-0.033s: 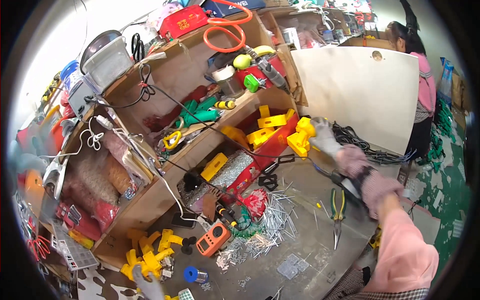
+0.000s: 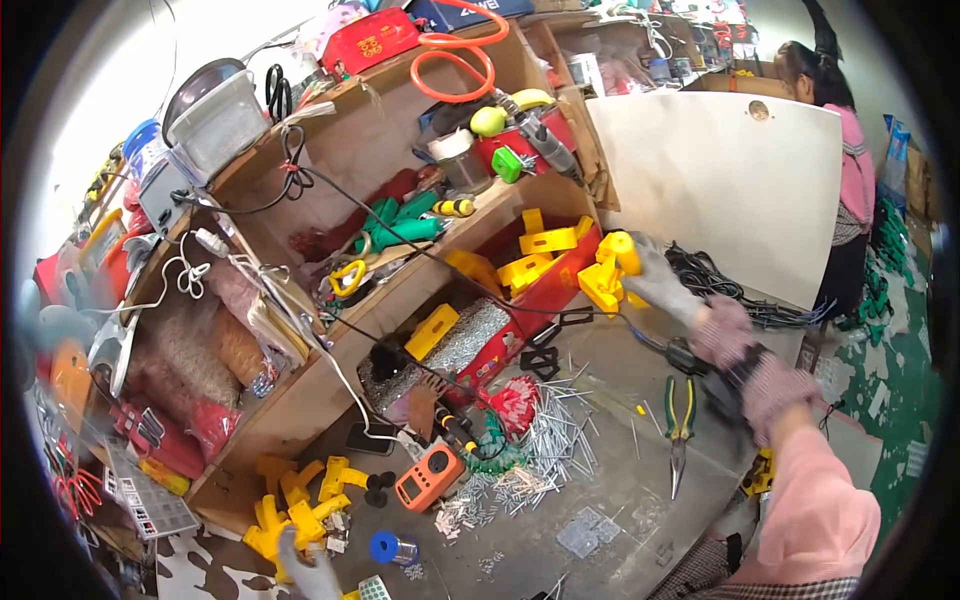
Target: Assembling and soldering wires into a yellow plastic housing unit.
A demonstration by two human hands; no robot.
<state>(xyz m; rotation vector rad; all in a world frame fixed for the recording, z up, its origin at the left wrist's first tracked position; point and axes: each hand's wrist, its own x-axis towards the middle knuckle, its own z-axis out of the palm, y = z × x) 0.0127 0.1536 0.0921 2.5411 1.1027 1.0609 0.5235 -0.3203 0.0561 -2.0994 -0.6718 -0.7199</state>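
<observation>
My right hand (image 2: 660,285), in a grey glove, reaches out at the right beyond the dark table. Its fingers are closed on a yellow plastic part (image 2: 622,252); other yellow pieces (image 2: 600,287) sit right beside it, by the end of the red bin (image 2: 575,268). Low at the left, my gloved left hand (image 2: 312,574) is partly cut off by the picture's rim. Its visible fingers stretch out against a pile of yellow plastic parts (image 2: 300,518), with nothing seen held; whether they touch is unclear.
Green-handled pliers (image 2: 679,425) lie on the table, with loose metal pins (image 2: 560,440) left of them. An orange meter (image 2: 430,477) and a blue-topped spool (image 2: 385,547) stand near my left hand. Black cables (image 2: 715,285) bunch beyond my right arm. A co-worker (image 2: 850,160) is at the far right.
My right hand has shifted slightly right, still at the yellow part. My left hand has moved a little up and to the right beside the yellow pile.
</observation>
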